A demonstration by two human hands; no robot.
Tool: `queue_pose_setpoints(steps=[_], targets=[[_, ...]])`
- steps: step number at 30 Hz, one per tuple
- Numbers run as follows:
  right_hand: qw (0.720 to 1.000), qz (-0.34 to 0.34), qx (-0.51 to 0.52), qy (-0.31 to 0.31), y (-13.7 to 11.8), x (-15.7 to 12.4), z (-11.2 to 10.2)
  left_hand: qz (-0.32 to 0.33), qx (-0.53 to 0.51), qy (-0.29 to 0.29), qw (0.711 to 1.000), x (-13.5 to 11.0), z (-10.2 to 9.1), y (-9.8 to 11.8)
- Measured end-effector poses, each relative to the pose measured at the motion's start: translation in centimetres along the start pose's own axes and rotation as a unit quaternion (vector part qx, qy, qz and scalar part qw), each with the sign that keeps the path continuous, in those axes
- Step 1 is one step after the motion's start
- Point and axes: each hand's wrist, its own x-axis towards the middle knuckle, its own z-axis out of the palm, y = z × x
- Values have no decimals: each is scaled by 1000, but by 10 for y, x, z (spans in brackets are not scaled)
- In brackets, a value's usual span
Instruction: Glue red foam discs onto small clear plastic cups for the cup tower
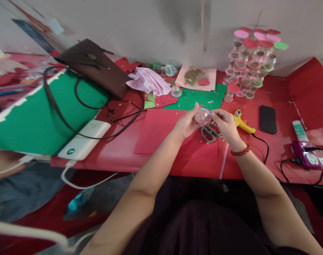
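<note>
A small clear plastic cup (201,117) with a light-blue band around its rim is held above the red paper. My left hand (188,123) is closed around its left side, thumb up along it. At the cup's right edge, my right hand (225,123) pinches the blue rim band. Fingers hide part of that band. Grey-green scissors (209,133) lie just beneath the hands on red paper sheets (161,131). To the right of my right hand rests a yellow glue gun (242,122).
A tower of clear cups with coloured discs (248,63) stands at the back right. Nearby lie a black phone (267,119), a purple plug box (306,154) and a glue tube (300,130). Leftward are a brown bag (95,67), a white power bank (84,140) and a green board (44,117).
</note>
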Motion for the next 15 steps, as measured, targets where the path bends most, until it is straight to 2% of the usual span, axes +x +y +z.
queue_pose_setpoints(steps=[6, 15], targets=[[993, 80, 91, -11, 2, 2, -3, -4, 17, 0, 1000, 1, -5, -1], [985, 97, 141, 1, 6, 7, -4, 1, -29, 51, 998, -5, 8, 6]])
